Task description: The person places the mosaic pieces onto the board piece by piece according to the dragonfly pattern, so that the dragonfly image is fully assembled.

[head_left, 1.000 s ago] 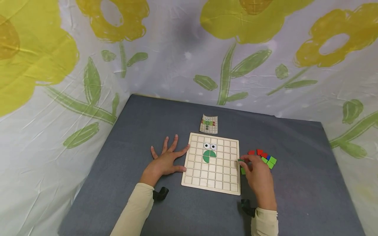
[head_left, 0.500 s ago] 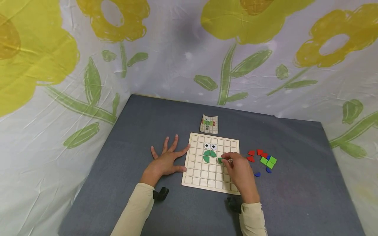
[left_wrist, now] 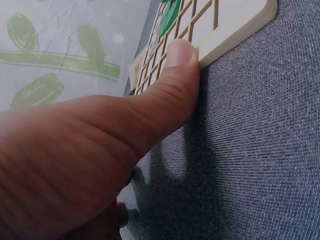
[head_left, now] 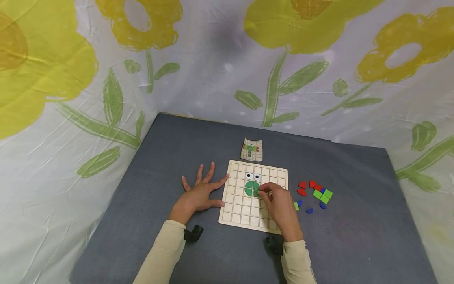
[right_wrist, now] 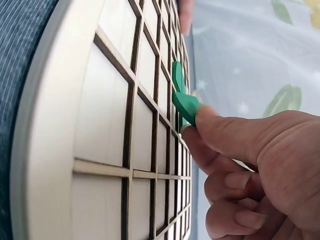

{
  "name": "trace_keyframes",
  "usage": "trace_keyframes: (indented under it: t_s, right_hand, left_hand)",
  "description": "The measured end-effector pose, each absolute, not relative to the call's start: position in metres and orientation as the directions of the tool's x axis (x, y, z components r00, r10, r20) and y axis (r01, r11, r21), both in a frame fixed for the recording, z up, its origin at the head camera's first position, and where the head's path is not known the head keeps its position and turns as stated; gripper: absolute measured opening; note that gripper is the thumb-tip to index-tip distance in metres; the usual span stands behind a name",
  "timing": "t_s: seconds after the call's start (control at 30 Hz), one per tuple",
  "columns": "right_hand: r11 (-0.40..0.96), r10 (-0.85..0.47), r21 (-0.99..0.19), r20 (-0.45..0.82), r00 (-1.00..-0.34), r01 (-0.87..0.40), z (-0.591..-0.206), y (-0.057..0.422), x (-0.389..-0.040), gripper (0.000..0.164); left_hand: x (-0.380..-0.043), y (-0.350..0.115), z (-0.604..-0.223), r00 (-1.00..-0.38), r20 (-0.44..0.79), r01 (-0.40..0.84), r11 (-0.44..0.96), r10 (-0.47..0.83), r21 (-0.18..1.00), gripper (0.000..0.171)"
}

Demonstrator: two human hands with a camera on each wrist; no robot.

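A pale wooden grid board [head_left: 241,211] lies on the dark table. Two eye tiles [head_left: 253,176] sit in its upper cells, above green quarter-circle pieces [head_left: 249,188]. My left hand [head_left: 198,197] is spread flat at the board's left side, its thumb and index fingertip touching the edge; the left wrist view shows the thumb [left_wrist: 172,85] on the rim. Over the board, my right hand [head_left: 281,207] pinches a green quarter-circle piece [right_wrist: 186,106] between thumb and index finger. That piece is tilted at the lower right of the green group.
Behind the board lies a small picture card [head_left: 252,150] with a printed grid figure. To the right are red pieces [head_left: 302,192], green squares [head_left: 324,198] and blue pieces [head_left: 309,210]. A flower-printed cloth [head_left: 213,79] hangs behind the table.
My right hand has carried the green quarter-circle piece leftward from the board's right edge to the green group. The left hand stays in place.
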State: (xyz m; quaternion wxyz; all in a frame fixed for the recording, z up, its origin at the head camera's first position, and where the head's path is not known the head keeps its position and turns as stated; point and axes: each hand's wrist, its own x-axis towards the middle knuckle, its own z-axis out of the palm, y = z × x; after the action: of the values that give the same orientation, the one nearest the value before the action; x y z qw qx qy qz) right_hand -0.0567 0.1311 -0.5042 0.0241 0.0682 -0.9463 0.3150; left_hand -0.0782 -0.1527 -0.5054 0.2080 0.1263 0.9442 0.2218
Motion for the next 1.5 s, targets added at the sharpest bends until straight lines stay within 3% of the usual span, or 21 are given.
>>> trace_keyframes:
  t_s: [0.93, 1.5]
  right_hand:
    - [0.828, -0.117, -0.550, 0.025, -0.993, -0.112, -0.504, 0.123, -0.057, 0.015]
    - [0.823, -0.152, -0.539, 0.096, -0.984, -0.180, -0.506, 0.119, -0.054, 0.013]
  left_hand:
    - [-0.078, -0.154, -0.508, -0.884, -0.334, 0.142, 0.868, 0.328, 0.476, 0.097]
    - [-0.078, -0.153, -0.507, -0.881, -0.338, 0.149, 0.872, 0.332, 0.467, 0.097]
